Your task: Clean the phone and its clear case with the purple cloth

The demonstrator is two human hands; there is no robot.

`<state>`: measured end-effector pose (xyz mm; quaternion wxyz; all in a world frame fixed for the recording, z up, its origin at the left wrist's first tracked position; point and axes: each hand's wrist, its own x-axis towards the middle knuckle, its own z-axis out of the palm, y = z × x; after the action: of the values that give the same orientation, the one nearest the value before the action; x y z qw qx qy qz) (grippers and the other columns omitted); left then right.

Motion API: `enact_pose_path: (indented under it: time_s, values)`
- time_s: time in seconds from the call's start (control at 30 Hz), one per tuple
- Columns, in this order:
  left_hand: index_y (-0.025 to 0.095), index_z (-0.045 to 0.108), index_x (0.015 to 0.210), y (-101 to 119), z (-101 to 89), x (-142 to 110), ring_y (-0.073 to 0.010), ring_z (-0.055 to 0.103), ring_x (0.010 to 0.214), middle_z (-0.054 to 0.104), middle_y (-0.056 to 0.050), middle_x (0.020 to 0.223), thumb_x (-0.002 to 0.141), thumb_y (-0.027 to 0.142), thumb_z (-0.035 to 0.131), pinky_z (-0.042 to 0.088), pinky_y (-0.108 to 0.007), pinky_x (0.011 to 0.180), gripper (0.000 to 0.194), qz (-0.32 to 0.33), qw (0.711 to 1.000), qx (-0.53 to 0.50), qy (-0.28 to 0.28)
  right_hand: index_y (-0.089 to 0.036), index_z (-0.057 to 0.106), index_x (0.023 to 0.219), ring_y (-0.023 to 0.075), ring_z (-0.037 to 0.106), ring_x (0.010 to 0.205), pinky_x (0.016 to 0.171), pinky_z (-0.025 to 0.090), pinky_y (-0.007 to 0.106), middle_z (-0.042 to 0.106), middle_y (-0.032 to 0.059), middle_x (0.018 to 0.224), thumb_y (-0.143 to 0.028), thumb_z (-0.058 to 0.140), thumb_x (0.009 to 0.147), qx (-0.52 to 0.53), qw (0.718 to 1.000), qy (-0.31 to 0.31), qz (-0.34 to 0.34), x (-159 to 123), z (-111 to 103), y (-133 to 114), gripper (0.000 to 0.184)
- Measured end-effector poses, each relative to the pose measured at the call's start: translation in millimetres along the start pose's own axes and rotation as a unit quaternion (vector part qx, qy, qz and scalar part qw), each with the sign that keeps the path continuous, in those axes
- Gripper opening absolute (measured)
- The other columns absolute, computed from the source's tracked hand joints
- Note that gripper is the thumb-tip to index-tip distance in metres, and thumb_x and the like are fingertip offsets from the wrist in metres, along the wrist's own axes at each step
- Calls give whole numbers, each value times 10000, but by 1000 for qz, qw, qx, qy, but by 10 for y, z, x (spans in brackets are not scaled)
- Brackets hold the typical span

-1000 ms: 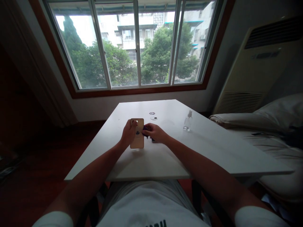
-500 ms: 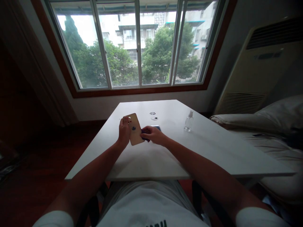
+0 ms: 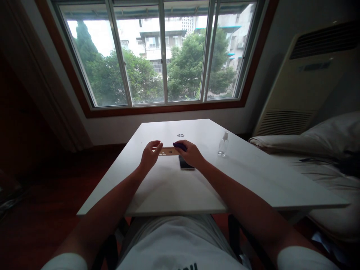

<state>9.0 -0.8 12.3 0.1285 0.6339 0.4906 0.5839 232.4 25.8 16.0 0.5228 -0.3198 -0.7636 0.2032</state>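
Reaching over the white rectangular table (image 3: 174,187), both bare forearms extend from the near edge toward its middle. The left hand (image 3: 150,154) hovers with fingers loosely curled and partly spread, fingertips at the left end of a flat gold-coloured phone case (image 3: 168,151); whether they touch it cannot be told. The case lies low and nearly flat over the tabletop, its long side running left to right, with small cut-outs visible on its face. Whether it rests on the surface or is held just above cannot be told.

The right hand (image 3: 190,153) is closed over a small dark purple cloth (image 3: 179,144), which shows at the fingertips and meets the right end of the case. Just below this hand, partly covered by it, a dark-screened smartphone with a pale edge (image 3: 185,164) lies flat on the table, screen up.

Farther back, near the table's middle, a small round ring-like object (image 3: 180,135) lies alone; its nature is too small to tell. To the right, well apart from both hands, a small clear plastic spray bottle (image 3: 223,144) stands upright.

Beyond the table, a wide window with white frames (image 3: 163,52) looks onto trees and buildings. At far right stands a beige floor air conditioner (image 3: 306,78), with pale bedding (image 3: 323,150) beside it.
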Motion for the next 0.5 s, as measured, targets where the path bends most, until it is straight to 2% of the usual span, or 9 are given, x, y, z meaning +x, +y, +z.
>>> enact_pose_path:
  time_s: [0.1, 0.23, 0.33, 0.5]
  values:
    - [200, 700, 1114, 15, 24, -55, -259, 630, 1054, 691, -103, 1130, 895, 475, 671, 492, -394, 916, 352, 82, 989, 106, -56, -218, 694, 1137, 208, 664, 1017, 928, 513, 368, 720, 52, 1120, -316, 658, 889, 5, 1000, -4, -9, -12, 1, -26, 269]
    - [225, 710, 1101, 33, 21, -78, -270, 619, 1048, 721, -76, 1083, 898, 454, 676, 460, -403, 931, 307, 152, 965, 197, -80, -225, 682, 1161, 212, 658, 1042, 942, 507, 379, 712, 57, 1144, -332, 650, 898, 17, 1000, 4, -14, -25, -2, -57, 285]
    - [219, 719, 1033, 36, 3, -60, -254, 643, 945, 739, -66, 995, 919, 448, 646, 454, -387, 892, 266, 149, 959, 224, -89, -224, 676, 1174, 216, 653, 1043, 933, 507, 379, 707, 62, 1152, -352, 658, 895, 22, 1000, 4, -20, -33, 4, -75, 307]
    - [219, 708, 980, 28, -2, -62, -220, 648, 836, 726, -59, 929, 931, 471, 603, 459, -325, 745, 278, 74, 971, 209, -89, -217, 690, 1163, 228, 652, 1032, 929, 505, 385, 707, 76, 1148, -429, 664, 890, 26, 999, 44, -8, -20, 1, -109, 346]
